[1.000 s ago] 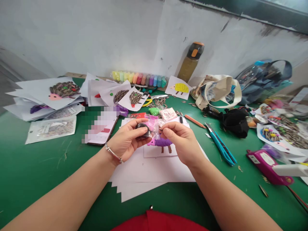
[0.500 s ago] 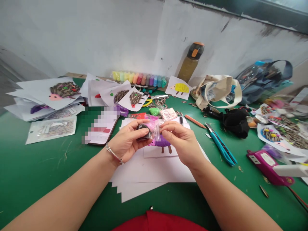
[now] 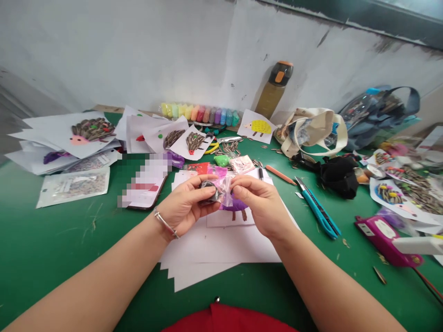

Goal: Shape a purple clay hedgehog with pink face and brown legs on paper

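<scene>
My left hand (image 3: 187,203), with a silver bangle at the wrist, is closed around a small clear plastic bag of black modelling clay (image 3: 208,190). My right hand (image 3: 256,198) is pinched at the bag's clear right end; whether a bit of clay is between those fingertips is too small to tell. Under both hands lies a stack of white paper (image 3: 221,246). On its top sheet is a purple clay hedgehog (image 3: 238,204) with brown legs, partly hidden by my fingers. Just beyond are a pink packet (image 3: 219,172), a green clay packet (image 3: 222,160) and a pale pink packet (image 3: 242,163).
A blue utility knife (image 3: 319,210), an orange pencil (image 3: 281,175) and a magenta glue gun (image 3: 387,240) lie to the right. At left are a phone (image 3: 147,184) and hedgehog pictures (image 3: 92,131). A bottle (image 3: 273,90) and clay packets (image 3: 200,114) stand by the wall.
The clear end of the bag has spread slightly between my hands, and the black clay has tilted a little. Both hands stay in nearly the same place.
</scene>
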The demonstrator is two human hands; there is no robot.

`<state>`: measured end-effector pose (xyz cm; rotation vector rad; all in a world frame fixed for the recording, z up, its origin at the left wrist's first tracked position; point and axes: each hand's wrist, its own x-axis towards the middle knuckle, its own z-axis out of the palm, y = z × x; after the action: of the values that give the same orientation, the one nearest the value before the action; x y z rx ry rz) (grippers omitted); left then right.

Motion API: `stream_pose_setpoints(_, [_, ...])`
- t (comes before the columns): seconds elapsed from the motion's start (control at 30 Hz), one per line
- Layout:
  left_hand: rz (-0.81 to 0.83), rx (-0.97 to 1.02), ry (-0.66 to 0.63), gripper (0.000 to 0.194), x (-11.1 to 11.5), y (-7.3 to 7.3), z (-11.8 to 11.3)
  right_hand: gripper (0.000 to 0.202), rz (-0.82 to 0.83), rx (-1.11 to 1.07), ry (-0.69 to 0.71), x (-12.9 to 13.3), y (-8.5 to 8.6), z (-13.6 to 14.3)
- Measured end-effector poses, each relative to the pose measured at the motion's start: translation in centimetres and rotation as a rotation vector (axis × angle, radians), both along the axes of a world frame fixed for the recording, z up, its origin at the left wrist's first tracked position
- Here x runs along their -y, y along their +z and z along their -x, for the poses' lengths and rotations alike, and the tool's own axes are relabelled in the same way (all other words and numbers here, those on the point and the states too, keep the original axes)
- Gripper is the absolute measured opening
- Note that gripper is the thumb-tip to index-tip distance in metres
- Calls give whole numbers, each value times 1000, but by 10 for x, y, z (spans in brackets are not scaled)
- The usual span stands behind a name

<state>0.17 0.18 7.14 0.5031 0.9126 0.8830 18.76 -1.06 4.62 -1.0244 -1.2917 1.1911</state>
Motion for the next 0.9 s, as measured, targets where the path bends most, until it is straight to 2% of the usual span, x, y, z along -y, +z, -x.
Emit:
stream_pose_setpoints(0.17, [28,50,7,30,-1,-1,1,13,114,-53,55,2,-1,-1])
stream_pose_setpoints(0.37, [9,2,-3,26,-2,-1,1,7,-20,38,153,3,6,-2])
stream_pose_setpoints(0.63, [15,-15,-35,23,0,0,-1,10,-182,272,-9,2,3,1])
stream_pose_setpoints(0.83, [25,-4,-62,23,0,-3,-1,13,-378,466,-40,1,1,1])
stream_pose_setpoints(0.9, [16,-12,-84,25,1,-5,-2,13,-382,472,-29,2,2,1])
